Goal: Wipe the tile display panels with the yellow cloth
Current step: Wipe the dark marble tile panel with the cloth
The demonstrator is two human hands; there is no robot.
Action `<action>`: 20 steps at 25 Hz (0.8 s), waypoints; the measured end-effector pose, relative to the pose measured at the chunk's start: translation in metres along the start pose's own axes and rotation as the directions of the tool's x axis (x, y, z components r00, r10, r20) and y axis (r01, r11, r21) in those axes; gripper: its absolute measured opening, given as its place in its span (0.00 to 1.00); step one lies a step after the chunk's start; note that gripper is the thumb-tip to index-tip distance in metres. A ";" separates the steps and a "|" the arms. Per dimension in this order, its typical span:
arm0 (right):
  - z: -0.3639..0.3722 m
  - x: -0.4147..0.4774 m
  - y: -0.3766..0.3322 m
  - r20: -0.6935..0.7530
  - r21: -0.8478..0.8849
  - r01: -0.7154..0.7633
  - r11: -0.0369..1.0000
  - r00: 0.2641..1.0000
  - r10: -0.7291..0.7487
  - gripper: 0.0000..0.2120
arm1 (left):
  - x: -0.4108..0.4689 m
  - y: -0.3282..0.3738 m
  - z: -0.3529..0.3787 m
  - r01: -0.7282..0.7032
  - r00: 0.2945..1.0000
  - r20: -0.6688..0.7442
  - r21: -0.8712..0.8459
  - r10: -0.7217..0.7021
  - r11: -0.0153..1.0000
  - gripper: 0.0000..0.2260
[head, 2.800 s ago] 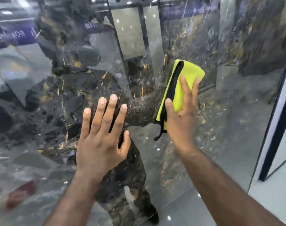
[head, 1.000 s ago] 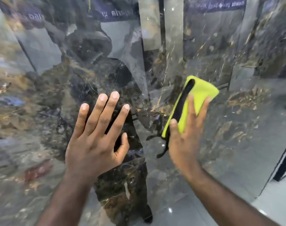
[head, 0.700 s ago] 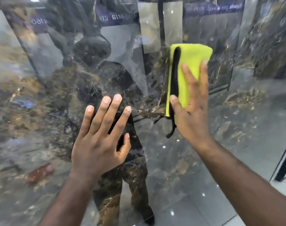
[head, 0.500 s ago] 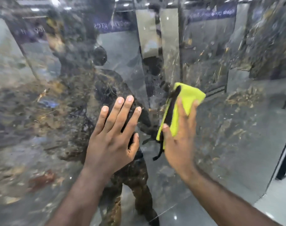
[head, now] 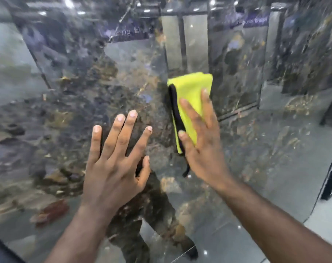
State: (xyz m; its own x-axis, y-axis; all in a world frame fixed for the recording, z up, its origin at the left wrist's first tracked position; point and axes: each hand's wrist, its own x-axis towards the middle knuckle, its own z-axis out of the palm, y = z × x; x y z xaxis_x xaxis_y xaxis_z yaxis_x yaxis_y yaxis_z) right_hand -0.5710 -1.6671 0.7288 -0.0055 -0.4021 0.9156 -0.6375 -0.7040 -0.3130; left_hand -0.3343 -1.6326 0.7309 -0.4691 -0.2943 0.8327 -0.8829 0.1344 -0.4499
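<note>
Your right hand (head: 205,149) lies flat with straight fingers, pressing the folded yellow cloth (head: 191,92) against the glossy dark tile panel (head: 66,111); it pins the cloth rather than gripping it. The cloth's long axis runs up past your fingertips, with its black edge toward your left hand (head: 116,168). That hand rests flat and spread on the panel just beside and slightly lower, holding nothing. The next stroke looks to be the right hand's.

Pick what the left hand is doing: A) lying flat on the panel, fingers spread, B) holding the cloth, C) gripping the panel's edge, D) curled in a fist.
A: the left hand lies flat on the panel with straight, spread fingers; the right hand presses the cloth.
</note>
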 end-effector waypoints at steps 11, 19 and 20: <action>0.014 -0.005 -0.029 0.009 -0.026 -0.036 0.999 0.999 0.036 0.30 | -0.022 -0.011 0.007 -0.038 0.999 -0.032 0.065 0.040 0.997 0.32; 0.033 -0.037 -0.041 0.025 0.046 -0.154 0.987 0.988 0.153 0.32 | -0.020 -0.009 0.006 -0.015 0.999 -0.038 0.057 0.018 0.998 0.31; 0.027 -0.021 -0.042 0.067 0.017 -0.026 1.000 0.997 0.025 0.32 | -0.019 -0.009 0.003 -0.017 0.999 -0.033 0.053 0.018 0.998 0.31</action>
State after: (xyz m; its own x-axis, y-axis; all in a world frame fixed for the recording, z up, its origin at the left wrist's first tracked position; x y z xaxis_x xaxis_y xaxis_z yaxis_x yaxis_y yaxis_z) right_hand -0.5231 -1.6451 0.7163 0.0306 -0.4578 0.8885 -0.6243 -0.7029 -0.3407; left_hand -0.3171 -1.6316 0.7182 -0.4856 -0.2608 0.8344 -0.8727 0.0885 -0.4803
